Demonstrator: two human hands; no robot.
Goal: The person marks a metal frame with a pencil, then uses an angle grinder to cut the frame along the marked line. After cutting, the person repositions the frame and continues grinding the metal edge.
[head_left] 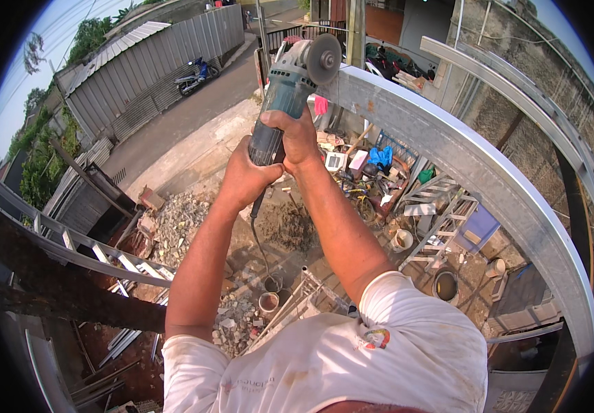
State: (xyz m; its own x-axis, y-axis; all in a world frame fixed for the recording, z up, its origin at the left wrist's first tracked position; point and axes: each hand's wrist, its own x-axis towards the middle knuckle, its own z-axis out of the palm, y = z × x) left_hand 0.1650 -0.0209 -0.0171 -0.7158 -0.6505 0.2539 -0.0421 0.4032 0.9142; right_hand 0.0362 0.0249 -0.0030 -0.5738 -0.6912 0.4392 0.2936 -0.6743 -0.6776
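Observation:
Both my arms stretch out ahead, holding up an angle grinder (pixel 290 86) with a dark green and black body. My left hand (pixel 246 175) wraps round the rear of its body, where the power cord (pixel 256 221) hangs down. Farther forward, my right hand (pixel 293 135) grips the body with the thumb across it. The round grey disc (pixel 324 59) at the grinder's head stands beside the end of a long galvanized steel channel (pixel 448 134). Whether disc and metal touch, I cannot tell. No blur shows on the disc.
Far below lie a rubble heap (pixel 180 224), a sand pile (pixel 286 227), buckets (pixel 268 303), a stepladder (pixel 441 230) and scattered tools. More metal channels (pixel 517 89) run along the right. A dark beam (pixel 97 306) crosses at left. A motorcycle (pixel 197 76) stands by a corrugated fence (pixel 152 72).

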